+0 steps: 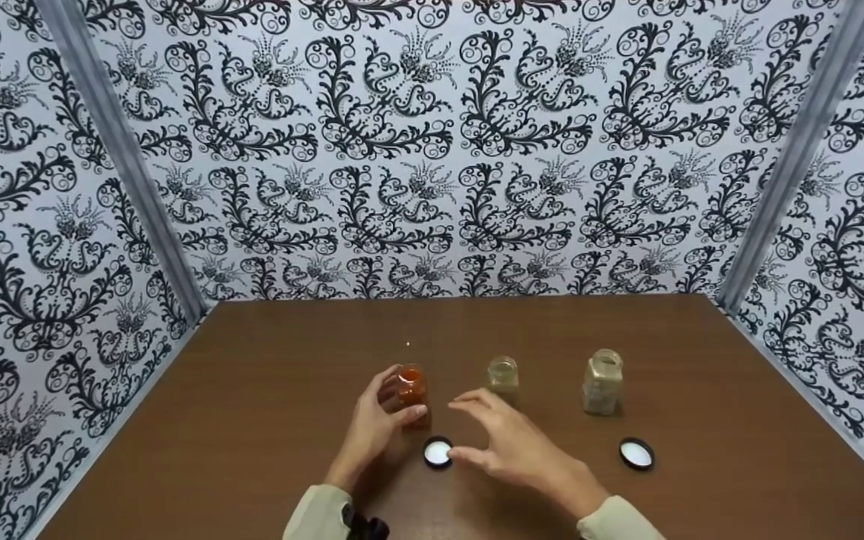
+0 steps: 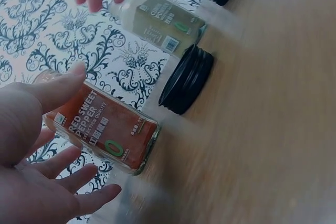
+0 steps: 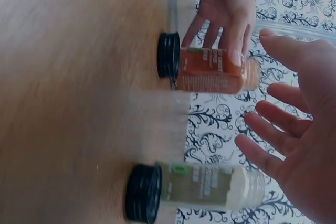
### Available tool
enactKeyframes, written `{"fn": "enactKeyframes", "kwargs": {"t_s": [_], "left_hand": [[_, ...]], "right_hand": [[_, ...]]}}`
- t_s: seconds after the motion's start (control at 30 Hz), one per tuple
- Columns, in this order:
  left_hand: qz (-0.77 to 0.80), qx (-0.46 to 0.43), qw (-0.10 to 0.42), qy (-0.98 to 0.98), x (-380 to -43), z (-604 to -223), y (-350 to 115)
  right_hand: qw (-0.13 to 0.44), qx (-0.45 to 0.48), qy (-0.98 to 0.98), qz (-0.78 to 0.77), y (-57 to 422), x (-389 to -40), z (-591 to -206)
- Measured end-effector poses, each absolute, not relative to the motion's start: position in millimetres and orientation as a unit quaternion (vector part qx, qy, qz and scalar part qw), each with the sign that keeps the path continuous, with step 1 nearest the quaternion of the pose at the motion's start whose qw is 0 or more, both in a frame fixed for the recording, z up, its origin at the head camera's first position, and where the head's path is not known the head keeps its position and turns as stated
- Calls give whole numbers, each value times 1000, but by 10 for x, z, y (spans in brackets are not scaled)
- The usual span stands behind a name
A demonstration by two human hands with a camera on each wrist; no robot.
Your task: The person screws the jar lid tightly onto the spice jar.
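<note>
My left hand [image 1: 373,424] holds a glass jar of red sweet pepper powder [image 1: 412,390]. The left wrist view shows the thumb against the jar's labelled side and several fingers spread loosely. To its right, my right hand [image 1: 518,442] holds nothing, its fingers bent a little and spread apart. A black lid with a white inside [image 1: 437,453] lies close to the right thumb; whether they touch cannot be told. Beyond the right hand stands a lidless jar of greenish-brown powder [image 1: 504,375], its lower part partly hidden.
Farther right, a taller open jar of pale powder [image 1: 602,382] stands on the brown table [image 1: 289,345]. In front of it lies another black lid [image 1: 636,454]. Patterned walls [image 1: 432,187] enclose the table at the back and sides.
</note>
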State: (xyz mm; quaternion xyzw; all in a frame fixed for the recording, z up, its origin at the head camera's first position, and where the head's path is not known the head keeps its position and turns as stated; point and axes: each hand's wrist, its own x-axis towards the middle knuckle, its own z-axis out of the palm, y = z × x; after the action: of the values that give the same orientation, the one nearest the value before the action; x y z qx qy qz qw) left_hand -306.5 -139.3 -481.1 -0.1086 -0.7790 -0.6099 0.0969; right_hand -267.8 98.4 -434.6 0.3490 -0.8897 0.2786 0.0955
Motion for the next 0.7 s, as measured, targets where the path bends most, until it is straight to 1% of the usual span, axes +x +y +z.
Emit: {"fn": "enactKeyframes", "kwargs": {"t_s": [0.27, 0.43, 0.6, 0.7], "left_hand": [[-616, -103, 111, -773, -3113, -4848, -1346], [-598, -106, 127, -784, -3108, -4830, -1300], [-571, -97, 158, -800, -3112, -4830, -1257], [-576, -93, 164, -796, -3123, -4840, -1232]], "right_hand": [[43, 331, -904, 269, 849, -2715, -4456], [36, 326, -905, 271, 823, -2735, -4523], [33, 321, -910, 261, 746, -2767, -4588], [29, 314, -915, 252, 698, -2793, -4618]]}}
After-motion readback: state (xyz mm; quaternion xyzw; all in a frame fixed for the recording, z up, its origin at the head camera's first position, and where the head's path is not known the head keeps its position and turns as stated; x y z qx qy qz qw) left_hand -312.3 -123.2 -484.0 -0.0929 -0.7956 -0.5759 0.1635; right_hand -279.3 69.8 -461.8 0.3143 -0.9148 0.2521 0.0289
